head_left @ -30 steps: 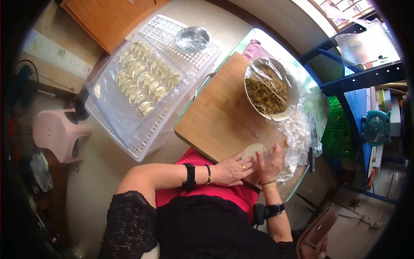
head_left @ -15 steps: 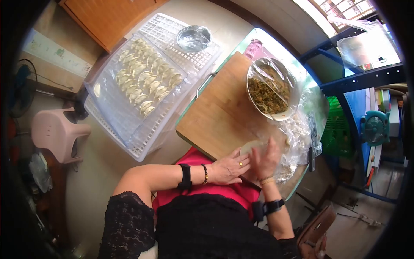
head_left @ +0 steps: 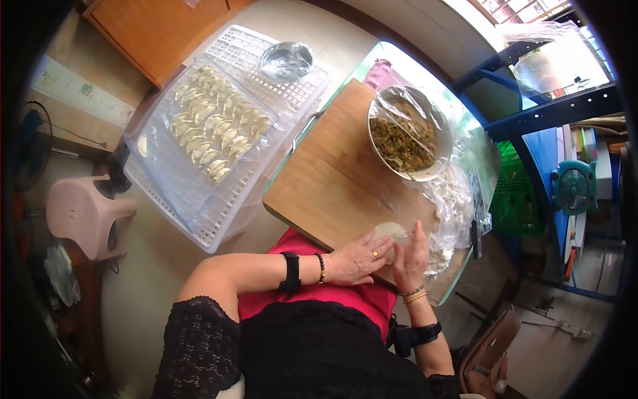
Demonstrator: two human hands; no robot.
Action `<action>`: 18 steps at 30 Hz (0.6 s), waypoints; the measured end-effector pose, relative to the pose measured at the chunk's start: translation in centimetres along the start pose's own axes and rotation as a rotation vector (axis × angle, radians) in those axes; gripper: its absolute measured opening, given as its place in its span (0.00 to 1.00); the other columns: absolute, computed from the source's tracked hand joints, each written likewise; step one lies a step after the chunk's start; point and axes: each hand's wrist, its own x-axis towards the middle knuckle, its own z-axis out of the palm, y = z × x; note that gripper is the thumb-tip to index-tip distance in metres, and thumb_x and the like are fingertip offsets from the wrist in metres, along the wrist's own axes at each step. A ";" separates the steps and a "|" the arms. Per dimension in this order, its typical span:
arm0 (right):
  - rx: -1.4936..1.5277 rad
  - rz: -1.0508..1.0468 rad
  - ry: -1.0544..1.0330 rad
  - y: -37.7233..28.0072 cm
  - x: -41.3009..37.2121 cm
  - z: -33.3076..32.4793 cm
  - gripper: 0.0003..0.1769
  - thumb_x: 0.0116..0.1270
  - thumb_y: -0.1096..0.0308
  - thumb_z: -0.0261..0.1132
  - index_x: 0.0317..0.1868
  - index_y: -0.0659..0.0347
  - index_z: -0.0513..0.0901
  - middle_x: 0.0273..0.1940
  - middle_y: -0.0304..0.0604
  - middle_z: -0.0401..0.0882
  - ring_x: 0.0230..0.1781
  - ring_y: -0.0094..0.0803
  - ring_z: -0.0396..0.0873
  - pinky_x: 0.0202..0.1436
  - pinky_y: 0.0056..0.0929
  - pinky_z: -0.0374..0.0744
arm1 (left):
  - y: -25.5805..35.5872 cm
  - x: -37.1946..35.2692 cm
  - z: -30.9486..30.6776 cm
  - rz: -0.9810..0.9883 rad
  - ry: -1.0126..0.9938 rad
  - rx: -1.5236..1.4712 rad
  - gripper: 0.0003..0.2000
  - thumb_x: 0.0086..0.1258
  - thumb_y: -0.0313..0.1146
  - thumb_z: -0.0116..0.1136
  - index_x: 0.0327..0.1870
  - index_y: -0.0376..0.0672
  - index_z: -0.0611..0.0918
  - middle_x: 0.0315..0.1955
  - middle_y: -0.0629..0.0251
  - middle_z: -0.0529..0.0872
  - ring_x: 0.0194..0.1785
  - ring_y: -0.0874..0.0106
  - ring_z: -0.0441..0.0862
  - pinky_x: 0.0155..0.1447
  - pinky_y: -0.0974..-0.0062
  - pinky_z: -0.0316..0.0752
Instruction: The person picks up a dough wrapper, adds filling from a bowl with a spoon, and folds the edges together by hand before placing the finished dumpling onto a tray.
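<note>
A pale round dough wrapper [head_left: 391, 231] is at the near edge of the wooden board [head_left: 325, 173], between my hands. My left hand [head_left: 355, 259] reaches in from the left, its fingers stretched out and touching the wrapper's lower edge. On the other side my right hand [head_left: 411, 258] is upright, fingers extended, with the thumb side against the wrapper. Whether it grips the edge is hard to make out. Beyond them a metal bowl of chopped filling [head_left: 402, 143], partly covered with clear plastic, stands on the board with a spoon handle in it.
Rows of folded dumplings [head_left: 212, 123] lie on a plastic-covered tray at the left, beside a film-covered bowl [head_left: 287, 61]. Plastic film [head_left: 448, 213] covers pale pieces right of the board, near a dark-handled utensil [head_left: 476, 239]. A pink stool [head_left: 83, 216] stands at far left.
My right hand is steadier and sharper, having been blurred by motion. The wrapper has shifted slightly in my hands. The whole view has moved a little.
</note>
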 end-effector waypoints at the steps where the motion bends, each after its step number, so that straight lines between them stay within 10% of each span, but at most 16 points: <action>1: -0.101 -0.079 -0.011 -0.6 -0.5 0.5 0.42 0.62 0.65 0.68 0.73 0.65 0.60 0.59 0.57 0.73 0.57 0.52 0.73 0.59 0.44 0.71 | 0.1 0.0 0.1 0.001 -0.003 -0.005 0.31 0.63 0.51 0.62 0.59 0.35 0.73 0.64 0.45 0.69 0.72 0.51 0.61 0.75 0.47 0.53; 10: 0.121 0.273 0.133 3.2 3.2 1.3 0.40 0.61 0.60 0.71 0.70 0.65 0.64 0.55 0.56 0.76 0.55 0.48 0.76 0.55 0.43 0.76 | 0.2 -0.6 0.4 0.000 0.031 -0.062 0.30 0.63 0.52 0.62 0.56 0.33 0.76 0.58 0.46 0.73 0.70 0.52 0.64 0.76 0.47 0.52; 18: -0.239 -0.173 -0.026 -2.2 1.4 2.4 0.42 0.59 0.55 0.71 0.71 0.61 0.65 0.53 0.52 0.77 0.54 0.51 0.74 0.59 0.45 0.69 | -0.2 -1.6 -1.1 -0.099 -0.086 -0.087 0.31 0.65 0.53 0.60 0.57 0.34 0.74 0.60 0.46 0.71 0.71 0.52 0.63 0.76 0.46 0.51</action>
